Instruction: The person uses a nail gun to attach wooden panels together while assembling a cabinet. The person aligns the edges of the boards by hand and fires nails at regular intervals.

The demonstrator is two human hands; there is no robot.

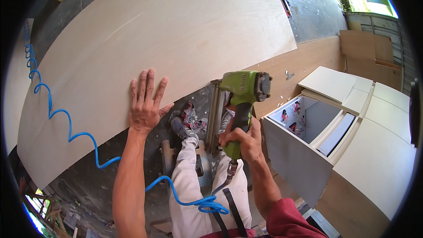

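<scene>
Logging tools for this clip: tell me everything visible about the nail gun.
The nail gun has a stained green body, a dark grip and a long metallic-looking magazine. The right hand wraps the lower grip, holding it over the person's legs, magazine to the left. A metal fitting beneath joins it to the blue hose.

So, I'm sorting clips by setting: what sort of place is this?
Probably a woodworking or furniture workshop: in view are a green nail gun, a large pale board and an open-topped, cabinet-like unit.
</scene>
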